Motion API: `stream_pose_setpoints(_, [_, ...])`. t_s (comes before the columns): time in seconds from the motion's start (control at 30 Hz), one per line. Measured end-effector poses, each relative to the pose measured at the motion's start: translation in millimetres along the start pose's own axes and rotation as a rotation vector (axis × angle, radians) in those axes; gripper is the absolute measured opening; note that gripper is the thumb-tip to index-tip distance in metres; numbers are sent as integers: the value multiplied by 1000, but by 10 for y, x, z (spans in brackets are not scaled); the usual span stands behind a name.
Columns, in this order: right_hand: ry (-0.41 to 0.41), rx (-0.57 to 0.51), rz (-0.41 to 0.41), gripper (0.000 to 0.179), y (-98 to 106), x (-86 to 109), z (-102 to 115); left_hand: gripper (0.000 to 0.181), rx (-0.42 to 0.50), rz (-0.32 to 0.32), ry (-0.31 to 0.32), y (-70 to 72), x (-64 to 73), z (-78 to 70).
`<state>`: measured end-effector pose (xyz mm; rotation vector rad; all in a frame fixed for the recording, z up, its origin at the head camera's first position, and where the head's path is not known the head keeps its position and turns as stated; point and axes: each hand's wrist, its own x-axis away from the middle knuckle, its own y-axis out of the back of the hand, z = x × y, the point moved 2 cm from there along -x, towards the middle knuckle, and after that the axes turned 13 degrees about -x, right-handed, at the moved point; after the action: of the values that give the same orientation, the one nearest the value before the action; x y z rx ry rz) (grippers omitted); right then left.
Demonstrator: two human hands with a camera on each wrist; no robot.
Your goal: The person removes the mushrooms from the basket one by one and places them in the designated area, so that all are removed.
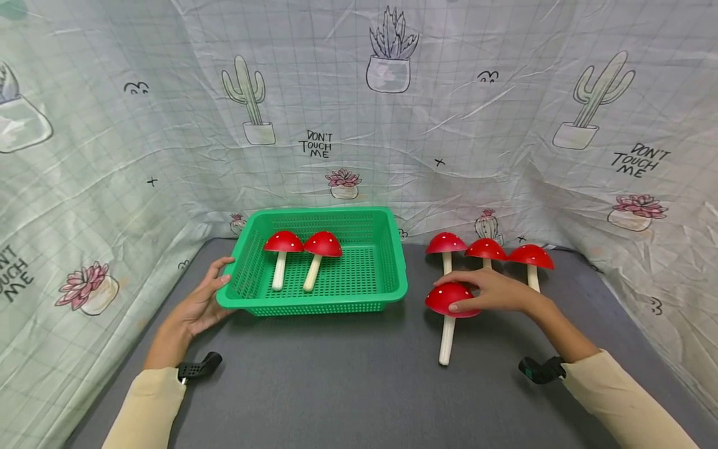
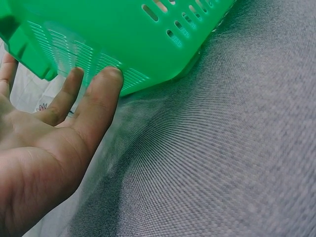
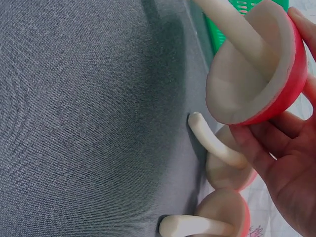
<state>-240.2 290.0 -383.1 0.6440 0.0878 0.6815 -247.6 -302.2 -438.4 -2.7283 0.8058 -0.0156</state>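
My right hand [image 1: 496, 290] holds a toy mushroom [image 1: 443, 298] by its red, white-spotted cap, its pale stem pointing down toward me. In the right wrist view the hollow white underside of this cap shows, with the fingers and thumb around its red edge. At the left end of a green plastic basket [image 1: 314, 302], my left hand [image 1: 199, 305] has its fingers extended against the side. The left wrist view shows the fingertips [image 2: 112, 74] at the slotted wall, nothing in the palm. Inside the basket lie two mushrooms, one left [image 1: 283, 242] and one right [image 1: 323, 243].
Behind my right hand, three more mushrooms lie in a row: one left [image 1: 445, 242], one middle [image 1: 485, 249], one right [image 1: 530, 255]. The grey table [image 1: 336, 380] is bordered by a patterned cloth [image 1: 381, 125] at the back and sides.
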Motion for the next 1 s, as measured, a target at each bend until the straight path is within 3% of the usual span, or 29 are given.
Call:
stream_pose_setpoints(0.37, [-13,38,8,52,46,-57,17,35,-2,7,-12,18,-16,3])
stream_pose_setpoints(1.0, [12,41,122,52,7,-162,-78,35,-29,-2,-6,4,2,16])
